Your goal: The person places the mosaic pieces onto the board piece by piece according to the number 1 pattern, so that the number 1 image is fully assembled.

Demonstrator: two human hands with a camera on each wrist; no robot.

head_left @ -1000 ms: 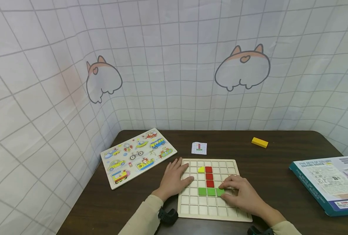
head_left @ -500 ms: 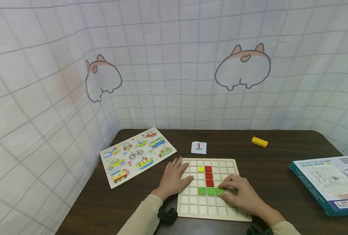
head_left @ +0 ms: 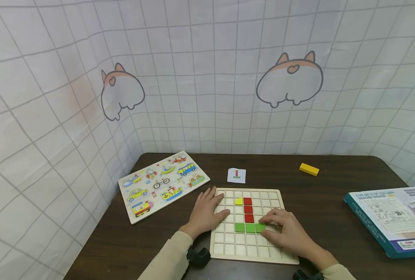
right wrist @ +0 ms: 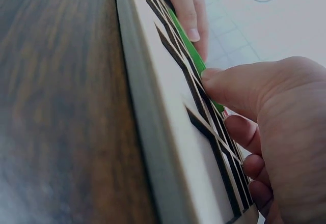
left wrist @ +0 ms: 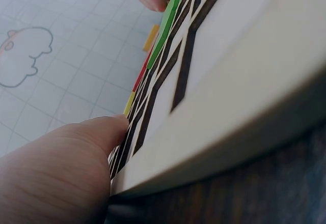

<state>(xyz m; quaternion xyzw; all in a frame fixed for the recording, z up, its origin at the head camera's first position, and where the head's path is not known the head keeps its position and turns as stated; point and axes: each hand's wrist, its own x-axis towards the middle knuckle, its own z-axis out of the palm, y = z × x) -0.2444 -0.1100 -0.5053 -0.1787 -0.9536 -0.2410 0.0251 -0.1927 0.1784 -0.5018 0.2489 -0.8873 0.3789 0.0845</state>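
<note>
A pale wooden grid board (head_left: 240, 249) lies in the middle of the table. On it, a column of red square tiles (head_left: 248, 209) stands above a row of green ones, and a small yellow piece (head_left: 239, 201) sits beside the top red tile. My left hand (head_left: 203, 213) rests on the board's left edge with its fingers extended and thumb over the cells. With thumb and index finger, my right hand (head_left: 288, 231) pinches the rightmost green tile (head_left: 260, 228). In the right wrist view, the thumb (right wrist: 219, 81) presses at the green row's edge, and the other fingers are curled.
A picture puzzle board (head_left: 163, 186) lies at the left. Behind the grid board is a small card (head_left: 236, 175) printed with a coloured pattern. A yellow block (head_left: 309, 169) lies at the back right, and a flat teal-and-white box (head_left: 393, 217) is at the right edge.
The rightmost green tile has shifted slightly left, closer against the middle green one, with my right hand still on it. My left hand stays on the board's edge.
</note>
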